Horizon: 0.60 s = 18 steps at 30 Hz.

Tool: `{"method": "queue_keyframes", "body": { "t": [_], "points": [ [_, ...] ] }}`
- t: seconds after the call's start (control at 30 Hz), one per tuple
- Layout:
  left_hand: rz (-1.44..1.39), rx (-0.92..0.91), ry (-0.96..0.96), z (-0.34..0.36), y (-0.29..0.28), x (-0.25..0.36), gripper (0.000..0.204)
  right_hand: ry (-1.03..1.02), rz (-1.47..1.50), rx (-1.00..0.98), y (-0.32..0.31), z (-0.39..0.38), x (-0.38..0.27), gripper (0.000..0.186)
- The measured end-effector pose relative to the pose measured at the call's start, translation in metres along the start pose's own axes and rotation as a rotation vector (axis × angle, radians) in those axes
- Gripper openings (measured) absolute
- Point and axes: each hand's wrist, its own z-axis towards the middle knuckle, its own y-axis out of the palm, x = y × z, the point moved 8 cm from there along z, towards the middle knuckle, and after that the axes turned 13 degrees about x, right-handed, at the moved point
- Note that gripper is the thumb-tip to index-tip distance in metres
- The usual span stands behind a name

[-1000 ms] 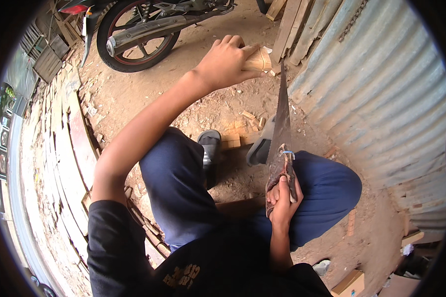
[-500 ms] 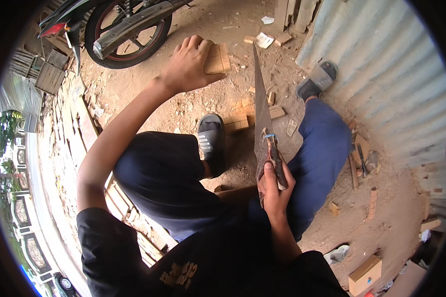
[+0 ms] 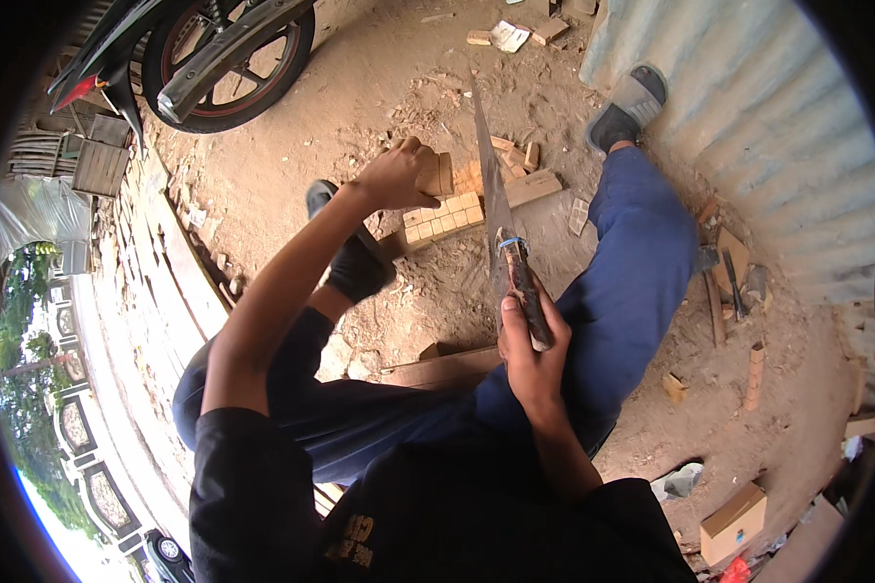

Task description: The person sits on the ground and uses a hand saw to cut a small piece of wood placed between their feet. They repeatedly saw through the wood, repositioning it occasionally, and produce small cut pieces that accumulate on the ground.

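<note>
My left hand (image 3: 397, 177) is closed round a small flat wooden block (image 3: 437, 175), its fingers over the top edge. Just below that block, a cluster of small cut wooden blocks (image 3: 444, 218) sits in rows on the ground, by a longer piece of wood (image 3: 535, 188). In my right hand (image 3: 532, 358) is a handsaw (image 3: 496, 189), gripped by its dark, worn handle with a blue band. The blade points up and away, its tip narrow, and passes in front of the right end of the block cluster. Whether it touches anything there I cannot tell.
A motorcycle wheel (image 3: 297, 58) stands at the far left. Corrugated metal sheeting (image 3: 739, 126) runs along the right. A hammer (image 3: 715, 291) lies right of my right leg, with a cardboard box (image 3: 734, 525) nearer. A wooden board (image 3: 437, 369) lies between my legs.
My left hand has come down and nearer with its block, toward the cluster. My left foot has shifted left, uncovering more of the cut blocks. The saw has moved slightly left.
</note>
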Motion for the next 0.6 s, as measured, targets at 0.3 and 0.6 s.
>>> {"method": "queue_keyframes", "body": {
  "t": [0.3, 0.6],
  "points": [
    [-0.011, 0.042, -0.193, -0.004, 0.123, -0.009, 0.077, 0.006, -0.203, 0.000, -0.001, 0.005, 0.023, 0.043],
    [-0.230, 0.250, -0.235, -0.006, 0.185, -0.032, 0.093, 0.004, -0.343, -0.007, 0.014, 0.015, 0.049, 0.044]
  ]
}}
